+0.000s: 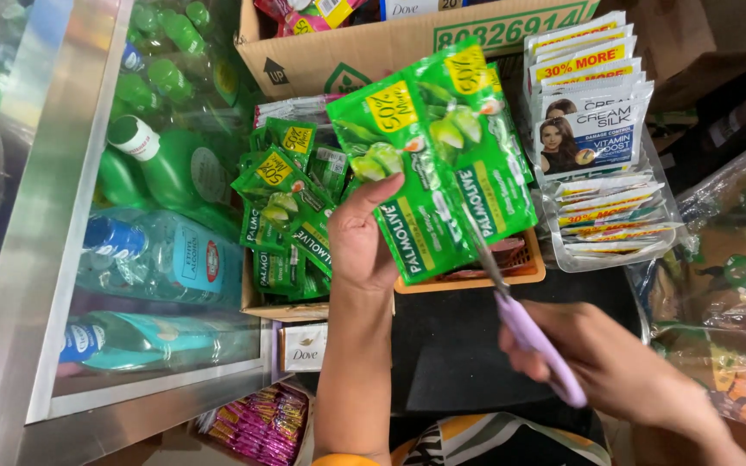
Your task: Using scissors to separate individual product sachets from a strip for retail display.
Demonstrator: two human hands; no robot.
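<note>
The left hand pinches a strip of two green sachets by its lower left edge, long axis rising rightward. The right hand, fingers closed around lilac-handled scissors, is below and right of the strip, blades reaching between the two sachets. One orange tray sits behind the strip.
</note>
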